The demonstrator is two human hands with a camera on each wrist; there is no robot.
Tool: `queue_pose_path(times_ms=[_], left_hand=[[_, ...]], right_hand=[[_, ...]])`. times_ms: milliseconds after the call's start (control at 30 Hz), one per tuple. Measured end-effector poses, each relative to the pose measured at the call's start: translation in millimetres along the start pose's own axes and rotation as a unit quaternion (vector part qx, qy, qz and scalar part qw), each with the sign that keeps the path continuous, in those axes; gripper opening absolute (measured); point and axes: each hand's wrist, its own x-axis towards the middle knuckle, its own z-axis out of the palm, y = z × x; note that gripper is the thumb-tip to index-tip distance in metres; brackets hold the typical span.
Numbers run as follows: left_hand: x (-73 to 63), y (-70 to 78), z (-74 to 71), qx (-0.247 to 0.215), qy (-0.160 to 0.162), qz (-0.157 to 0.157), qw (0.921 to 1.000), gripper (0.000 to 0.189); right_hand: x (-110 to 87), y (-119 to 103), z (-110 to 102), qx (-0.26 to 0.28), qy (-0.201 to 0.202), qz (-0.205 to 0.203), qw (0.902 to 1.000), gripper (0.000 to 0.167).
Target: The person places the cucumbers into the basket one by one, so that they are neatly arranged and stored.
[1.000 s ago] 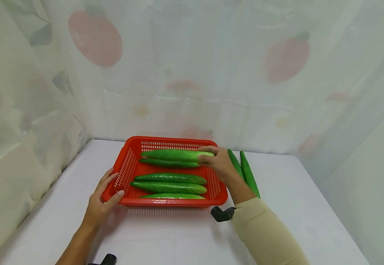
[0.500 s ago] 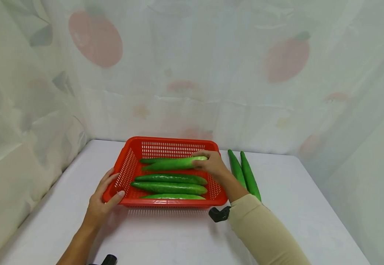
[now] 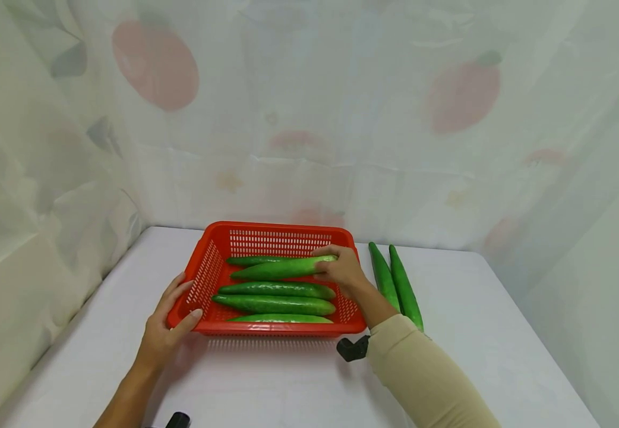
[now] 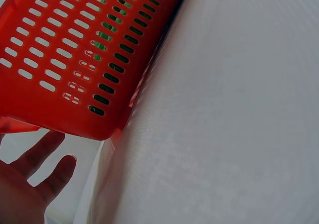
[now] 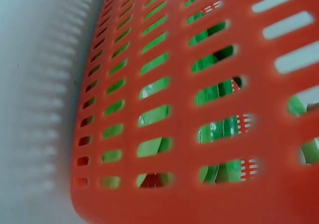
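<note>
In the head view, a red plastic basket (image 3: 288, 327) with slotted walls holds several long green cucumbers (image 3: 274, 305) lying crosswise. My right hand (image 3: 346, 270), over the basket's right side, grips the pale right end of another cucumber (image 3: 277, 269). That cucumber is low inside, slanting slightly, and partly covers a darker cucumber (image 3: 250, 260) at the back wall. My left hand (image 3: 162, 327) holds the basket's front left corner, thumb on the front rim and fingers along the left side. The left wrist view has the left fingers (image 4: 57, 176) at the basket's rim.
Two more cucumbers (image 3: 384, 276) lie side by side on the white table (image 3: 267, 386), right of the basket and partly behind the right forearm. A patterned pale curtain (image 3: 309, 119) hangs behind the table and along both sides.
My right hand has lowered its cucumber into the basket and nearer to me, from above the back cucumber to just in front of it. The left hand stays at the corner.
</note>
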Motion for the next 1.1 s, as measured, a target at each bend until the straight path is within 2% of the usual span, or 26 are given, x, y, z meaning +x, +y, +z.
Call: queue_pose_path(times_ms=[200, 567, 800, 1100], left_hand=[[0.2, 0.5, 0.6, 0.002, 0.000, -0.006, 1.0000, 0.054], [-0.3, 7.1, 2.4, 0.000, -0.001, -0.006, 1.0000, 0.055], [0.0, 3.2, 0.7, 0.009, -0.001, -0.005, 0.9999, 0.054], [0.2, 3.3, 0.1, 0.009, -0.001, -0.004, 1.0000, 0.053]], right_hand=[[-1.5, 0.0, -1.0, 0.004, 0.023, -0.013, 0.9996, 0.030], [-6.1, -2.2, -6.1, 0.035, 0.029, -0.029, 0.9985, 0.033], [-13.1, -10.1, -10.9, 0.063, 0.013, -0.068, 0.9956, 0.035], [-29.7, -22.3, -17.1, 0.079, -0.011, -0.089, 0.9928, 0.040]])
